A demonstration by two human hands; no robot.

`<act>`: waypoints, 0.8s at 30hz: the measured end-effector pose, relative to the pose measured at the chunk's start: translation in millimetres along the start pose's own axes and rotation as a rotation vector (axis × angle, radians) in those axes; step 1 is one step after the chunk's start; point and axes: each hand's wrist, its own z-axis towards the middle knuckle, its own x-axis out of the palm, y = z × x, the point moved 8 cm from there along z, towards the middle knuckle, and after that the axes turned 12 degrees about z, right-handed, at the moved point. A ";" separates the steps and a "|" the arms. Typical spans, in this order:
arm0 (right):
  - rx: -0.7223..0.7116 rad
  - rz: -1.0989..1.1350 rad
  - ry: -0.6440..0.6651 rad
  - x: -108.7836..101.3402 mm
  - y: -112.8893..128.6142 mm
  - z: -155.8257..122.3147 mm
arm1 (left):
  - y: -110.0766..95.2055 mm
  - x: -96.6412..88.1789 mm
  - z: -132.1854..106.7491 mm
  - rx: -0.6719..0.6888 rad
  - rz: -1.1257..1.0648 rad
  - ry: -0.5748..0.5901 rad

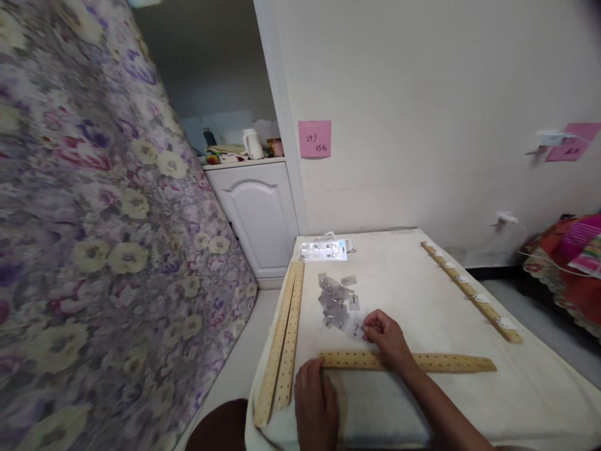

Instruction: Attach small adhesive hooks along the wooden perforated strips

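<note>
My right hand (385, 338) is closed in a pinch at the edge of a small clear plastic bag (355, 328) with tiny dark metal pieces inside. Just beyond it, more such bags lie in a loose pile (336, 303) on the cream cloth. A wooden strip with rows of holes (446, 362) lies crosswise under my right forearm. At that strip's left end rests my left hand (316, 401), palm down with nothing visible in it; its fingertips are beside or touching the wood.
Two more perforated strips (287, 338) run along the table's left edge. A strip with white hooks or clips (469, 291) lies along the right side. Clear packaging (323, 250) sits at the far left corner. Behind are a wall and a cabinet (258, 213); a floral curtain (117, 250) hangs left.
</note>
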 end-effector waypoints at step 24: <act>0.125 0.027 0.299 58.7 -5.9 -66.0 | -31.2 -20.7 -5.9 0.084 -0.191 0.241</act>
